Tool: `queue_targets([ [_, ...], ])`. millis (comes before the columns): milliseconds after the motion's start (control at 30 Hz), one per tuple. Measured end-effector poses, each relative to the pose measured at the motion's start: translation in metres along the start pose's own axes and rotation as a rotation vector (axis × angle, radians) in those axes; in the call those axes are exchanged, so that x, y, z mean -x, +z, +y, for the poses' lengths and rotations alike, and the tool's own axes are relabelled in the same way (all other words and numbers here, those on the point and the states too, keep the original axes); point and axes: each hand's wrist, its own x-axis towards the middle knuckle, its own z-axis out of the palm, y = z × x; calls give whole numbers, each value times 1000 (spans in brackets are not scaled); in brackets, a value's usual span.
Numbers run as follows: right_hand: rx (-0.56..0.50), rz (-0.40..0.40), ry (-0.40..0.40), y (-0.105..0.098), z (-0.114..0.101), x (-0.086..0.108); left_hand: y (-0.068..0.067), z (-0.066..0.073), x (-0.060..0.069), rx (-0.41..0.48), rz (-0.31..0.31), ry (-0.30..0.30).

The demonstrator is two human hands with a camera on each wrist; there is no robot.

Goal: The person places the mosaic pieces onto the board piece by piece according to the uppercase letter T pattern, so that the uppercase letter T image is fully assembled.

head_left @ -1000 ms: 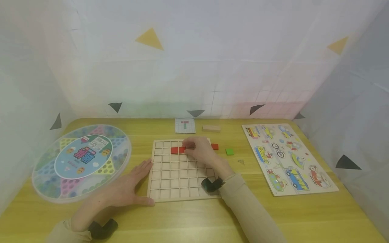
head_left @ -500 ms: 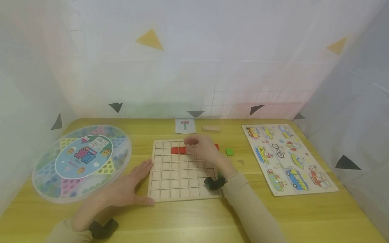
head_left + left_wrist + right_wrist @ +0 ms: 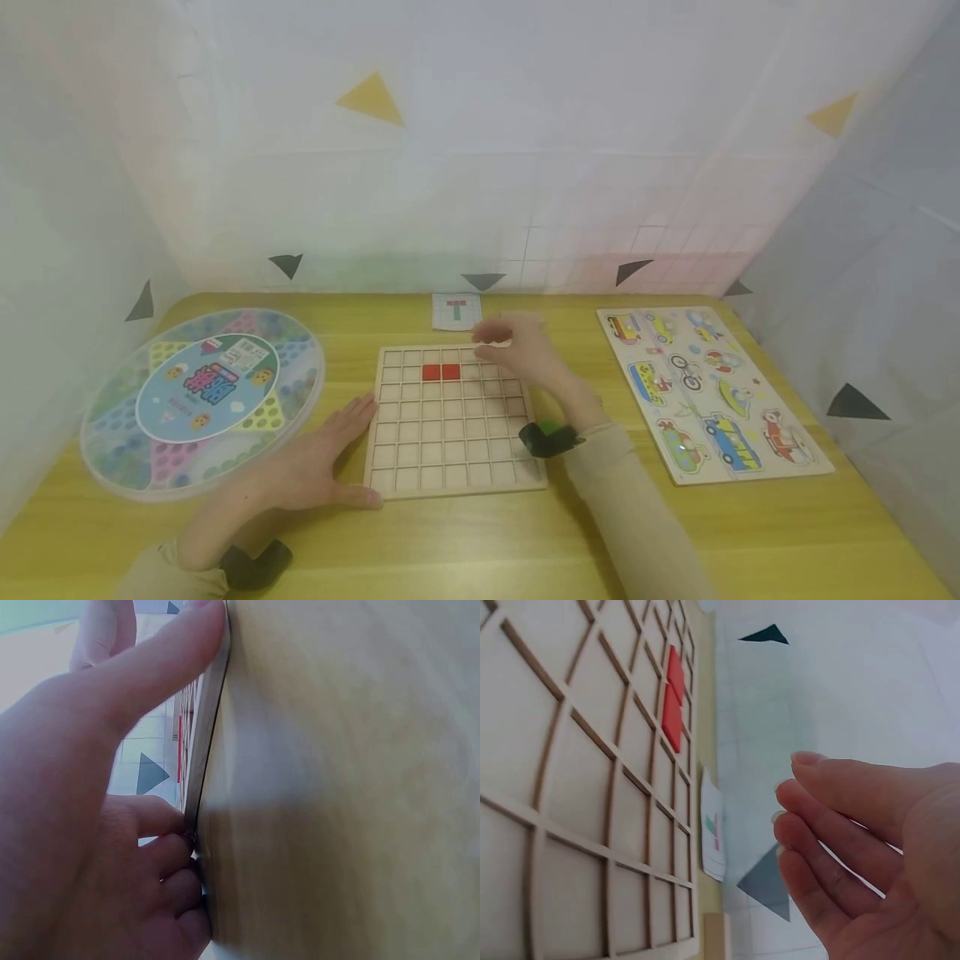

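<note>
A wooden grid board [image 3: 431,454] lies on the table with two red tiles [image 3: 441,372] side by side in its second row from the back. The left hand [image 3: 315,467] rests at the board's left edge, its thumb at the near left corner; in the left wrist view the thumb and fingers touch the board's edge. Above the board's back right corner is the right hand [image 3: 521,346], fingers loosely bent and parted from the thumb, with nothing between them in the right wrist view [image 3: 862,847]. A green tile [image 3: 549,427] shows partly behind the black wrist strap.
Behind the board lies a small card [image 3: 456,312] with a red and green T pattern. A wooden block [image 3: 534,317] is partly hidden by the right hand. On the left is a round marble game [image 3: 202,400]; on the right, a vehicle picture puzzle [image 3: 712,392].
The right hand has moved right and back, away from the red tiles, and its arm now covers the loose red tile and part of the green one. The left hand has stayed put.
</note>
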Motion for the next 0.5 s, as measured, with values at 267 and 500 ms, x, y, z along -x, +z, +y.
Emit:
queue_targets([
  [267,4,12,28,-12,4,1,0,0,1,0,2,2],
  [500,6,18,51,-22,6,7,4,-3,-1,0,-4,-19],
])
